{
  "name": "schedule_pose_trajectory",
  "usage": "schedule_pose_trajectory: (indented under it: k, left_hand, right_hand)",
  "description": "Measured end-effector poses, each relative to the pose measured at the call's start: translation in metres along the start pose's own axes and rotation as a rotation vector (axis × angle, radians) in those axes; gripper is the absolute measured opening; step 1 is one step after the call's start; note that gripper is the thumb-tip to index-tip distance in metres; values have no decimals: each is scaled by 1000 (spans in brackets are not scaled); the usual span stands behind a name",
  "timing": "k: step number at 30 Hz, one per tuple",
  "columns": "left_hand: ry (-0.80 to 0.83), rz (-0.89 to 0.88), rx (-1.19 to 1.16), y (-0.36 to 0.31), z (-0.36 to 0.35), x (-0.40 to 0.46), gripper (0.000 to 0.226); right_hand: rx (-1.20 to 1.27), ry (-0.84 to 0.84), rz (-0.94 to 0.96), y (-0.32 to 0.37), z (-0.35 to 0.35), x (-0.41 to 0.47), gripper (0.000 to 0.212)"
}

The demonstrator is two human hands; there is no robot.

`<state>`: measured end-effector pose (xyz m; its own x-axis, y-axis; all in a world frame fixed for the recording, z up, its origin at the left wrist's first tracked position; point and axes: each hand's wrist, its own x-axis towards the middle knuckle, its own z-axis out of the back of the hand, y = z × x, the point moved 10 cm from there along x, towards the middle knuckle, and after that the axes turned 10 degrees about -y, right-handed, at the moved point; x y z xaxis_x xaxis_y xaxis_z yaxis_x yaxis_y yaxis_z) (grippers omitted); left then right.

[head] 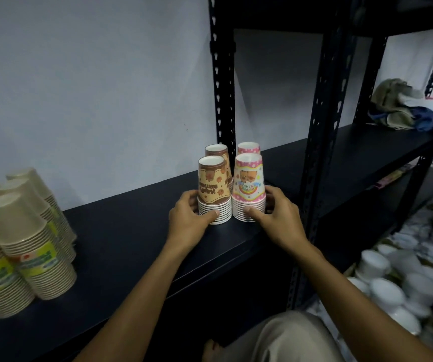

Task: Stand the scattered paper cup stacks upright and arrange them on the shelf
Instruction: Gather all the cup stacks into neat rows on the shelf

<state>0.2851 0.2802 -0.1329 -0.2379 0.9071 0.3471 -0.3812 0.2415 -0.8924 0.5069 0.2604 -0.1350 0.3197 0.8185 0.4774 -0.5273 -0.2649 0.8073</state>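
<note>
A: Where are the hands?

B: The left hand [188, 215] curls round the base of the brown cup stack [214, 190], thumb across the lower rims; the right hand [279, 215] does the same on the pink cup stack [249, 186]. Each hand wraps 1 stack, fingers partly closed, not squeezing hard as far as I can tell.

A: And the stacks?

B: Both stand mouth-down on the dark shelf [131, 244], touching or nearly touching side by side. Directly behind them are 2 more — a second brown stack [218, 150] and a second pink stack [248, 147] — making a 2-by-2 block against the upright post [221, 100].

A: What does the next move turn on?

B: The long axes are vertical, and each hand sits at the outer flank of its own stack, low down. So any nudge goes inward or straight back toward the rear pair (pushing low keeps them from tipping). I'd judge this block nearly settled.

A: Anything else?

B: The green-banded stacks [27, 244] stand well apart at the left end of the shelf, and white cups [393, 286] lie lower right.
</note>
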Motion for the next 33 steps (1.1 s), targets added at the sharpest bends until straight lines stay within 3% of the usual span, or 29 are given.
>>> schedule_pose_trajectory:
  k: [10, 17, 23, 33]
  left_hand:
    - [-127, 50, 55, 16, 45, -2, 58]
    - [-256, 115, 130, 32, 93, -1, 56]
    - [-435, 193, 218, 50, 134, 4, 53]
    - [-642, 317, 277, 64, 178, 8, 44]
  right_hand:
    - [93, 121, 45, 27, -39, -4, 59]
    - [177, 306, 15, 50, -91, -7, 64]
    - [235, 489, -3, 68, -152, -9, 52]
    - [264, 567, 47, 96, -218, -5, 57]
